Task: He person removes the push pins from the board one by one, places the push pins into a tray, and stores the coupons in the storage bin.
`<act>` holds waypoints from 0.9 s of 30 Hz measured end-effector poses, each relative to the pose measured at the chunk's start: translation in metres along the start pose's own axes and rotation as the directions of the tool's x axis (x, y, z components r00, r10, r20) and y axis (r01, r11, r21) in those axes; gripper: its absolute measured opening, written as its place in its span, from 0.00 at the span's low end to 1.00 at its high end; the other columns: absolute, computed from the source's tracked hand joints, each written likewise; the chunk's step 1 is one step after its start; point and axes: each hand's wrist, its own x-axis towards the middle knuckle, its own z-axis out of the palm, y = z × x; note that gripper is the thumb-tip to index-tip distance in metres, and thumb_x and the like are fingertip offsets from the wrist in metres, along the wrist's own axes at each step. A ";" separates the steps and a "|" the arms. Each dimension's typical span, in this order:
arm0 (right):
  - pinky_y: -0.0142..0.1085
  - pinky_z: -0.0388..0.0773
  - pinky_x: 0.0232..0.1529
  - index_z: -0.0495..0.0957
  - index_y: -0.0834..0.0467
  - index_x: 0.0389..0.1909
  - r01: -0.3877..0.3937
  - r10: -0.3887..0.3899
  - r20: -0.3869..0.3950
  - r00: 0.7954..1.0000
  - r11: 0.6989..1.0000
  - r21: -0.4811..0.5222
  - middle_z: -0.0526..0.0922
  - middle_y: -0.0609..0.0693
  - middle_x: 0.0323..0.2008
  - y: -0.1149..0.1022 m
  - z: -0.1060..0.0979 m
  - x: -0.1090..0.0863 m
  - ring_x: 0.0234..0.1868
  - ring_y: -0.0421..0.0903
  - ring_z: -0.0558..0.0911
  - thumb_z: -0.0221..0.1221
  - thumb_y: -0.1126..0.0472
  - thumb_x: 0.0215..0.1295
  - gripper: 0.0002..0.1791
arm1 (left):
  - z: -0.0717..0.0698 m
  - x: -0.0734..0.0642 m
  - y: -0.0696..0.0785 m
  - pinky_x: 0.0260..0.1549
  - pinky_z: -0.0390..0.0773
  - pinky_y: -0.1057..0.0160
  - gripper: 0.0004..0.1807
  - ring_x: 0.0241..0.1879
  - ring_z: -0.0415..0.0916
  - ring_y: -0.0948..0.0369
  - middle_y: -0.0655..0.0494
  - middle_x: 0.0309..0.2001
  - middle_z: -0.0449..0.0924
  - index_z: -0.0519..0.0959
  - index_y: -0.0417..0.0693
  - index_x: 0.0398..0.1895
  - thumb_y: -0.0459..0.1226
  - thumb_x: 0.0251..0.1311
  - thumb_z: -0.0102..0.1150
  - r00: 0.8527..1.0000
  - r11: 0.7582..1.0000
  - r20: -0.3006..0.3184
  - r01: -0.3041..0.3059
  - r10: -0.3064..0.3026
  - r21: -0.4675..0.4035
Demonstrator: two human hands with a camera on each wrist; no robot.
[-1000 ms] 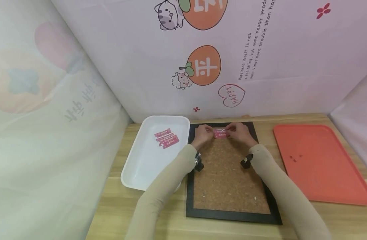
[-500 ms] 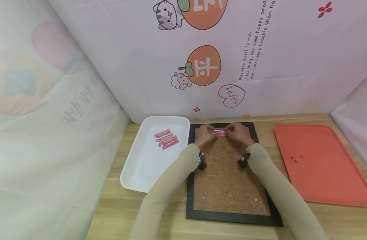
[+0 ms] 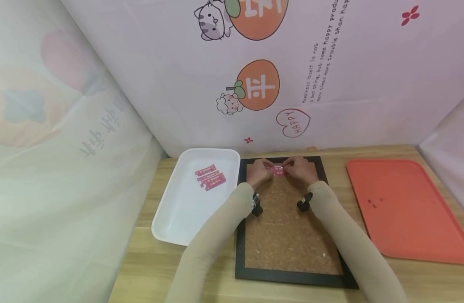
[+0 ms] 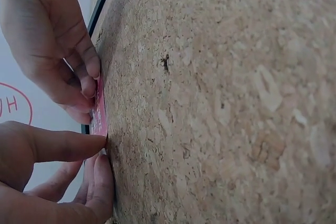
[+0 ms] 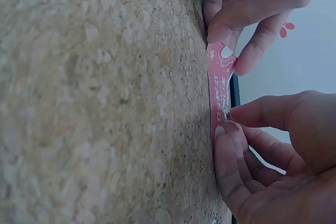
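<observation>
A pink coupon (image 3: 278, 170) with pale printing lies near the top edge of a black-framed cork board (image 3: 289, 227). My left hand (image 3: 260, 171) pinches its left end between thumb and fingers; in the right wrist view that end of the coupon (image 5: 220, 59) bends slightly away from the cork. Over its right part my right hand (image 3: 301, 169) has thumb and fingertips curled close together, gripping the coupon. A tiny shiny bit (image 5: 228, 113) shows by those fingertips, too small to make out. The fingers cover both ends of the coupon.
Left of the board stands a white tray (image 3: 171, 210) holding several similar pink coupons (image 3: 212, 179). A red tray (image 3: 406, 210) with a few tiny dark pieces (image 3: 373, 203) lies to the right. Small pale specks (image 3: 324, 255) dot the lower cork. A printed cloth wall (image 3: 349, 122) rises behind.
My right hand has shifted slightly left, covering more of the coupon's right part. Both wrists have turned a little inward. The coupons in the white tray stay put.
</observation>
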 end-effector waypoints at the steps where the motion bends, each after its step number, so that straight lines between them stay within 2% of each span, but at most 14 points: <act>1: 0.51 0.72 0.51 0.83 0.56 0.57 -0.002 0.002 0.004 1.000 1.000 -0.001 0.87 0.57 0.46 0.000 0.001 0.000 0.45 0.54 0.79 0.56 0.54 0.72 0.19 | 0.001 -0.001 -0.001 0.54 0.83 0.53 0.16 0.48 0.81 0.55 0.51 0.49 0.86 0.84 0.49 0.52 0.31 0.61 0.65 1.000 1.000 0.004 0.000 0.000 -0.004; 6: 0.56 0.71 0.56 0.83 0.58 0.57 -0.026 0.027 0.031 0.999 1.000 -0.016 0.87 0.58 0.47 -0.002 0.005 0.000 0.48 0.54 0.80 0.56 0.55 0.73 0.18 | 0.005 -0.003 -0.003 0.56 0.82 0.53 0.14 0.49 0.79 0.55 0.51 0.50 0.85 0.84 0.46 0.52 0.32 0.63 0.64 1.000 1.000 0.015 0.004 -0.004 -0.019; 15: 0.59 0.69 0.60 0.83 0.59 0.57 -0.027 0.029 0.054 0.998 0.999 -0.033 0.86 0.58 0.48 -0.007 0.003 0.005 0.48 0.54 0.80 0.57 0.56 0.75 0.17 | 0.005 0.006 -0.004 0.46 0.81 0.59 0.14 0.45 0.78 0.58 0.53 0.51 0.85 0.86 0.50 0.50 0.31 0.61 0.66 1.000 0.997 0.003 -0.010 0.009 0.072; 18: 0.56 0.73 0.57 0.83 0.63 0.56 -0.012 0.012 0.056 0.998 1.000 -0.003 0.87 0.60 0.47 -0.008 0.001 0.006 0.47 0.54 0.81 0.58 0.59 0.74 0.17 | 0.004 0.008 -0.002 0.45 0.81 0.60 0.14 0.44 0.77 0.58 0.54 0.50 0.85 0.86 0.51 0.49 0.31 0.61 0.66 1.000 0.997 0.004 -0.002 0.001 0.082; 22: 0.45 0.79 0.48 0.82 0.69 0.55 0.010 -0.012 0.055 0.998 0.999 0.035 0.86 0.65 0.47 -0.011 -0.001 0.008 0.45 0.54 0.82 0.58 0.64 0.73 0.16 | 0.005 0.011 0.000 0.46 0.81 0.59 0.14 0.45 0.77 0.59 0.54 0.51 0.86 0.86 0.51 0.49 0.31 0.61 0.65 1.000 0.996 -0.002 0.001 -0.001 0.094; 27: 0.39 0.78 0.42 0.82 0.72 0.53 0.027 -0.028 0.066 0.997 0.999 0.027 0.85 0.67 0.48 -0.015 -0.004 0.011 0.44 0.54 0.81 0.57 0.66 0.71 0.17 | 0.004 0.011 0.003 0.46 0.82 0.59 0.14 0.46 0.78 0.58 0.53 0.53 0.86 0.87 0.50 0.49 0.31 0.60 0.66 1.000 0.996 -0.005 0.009 -0.008 0.091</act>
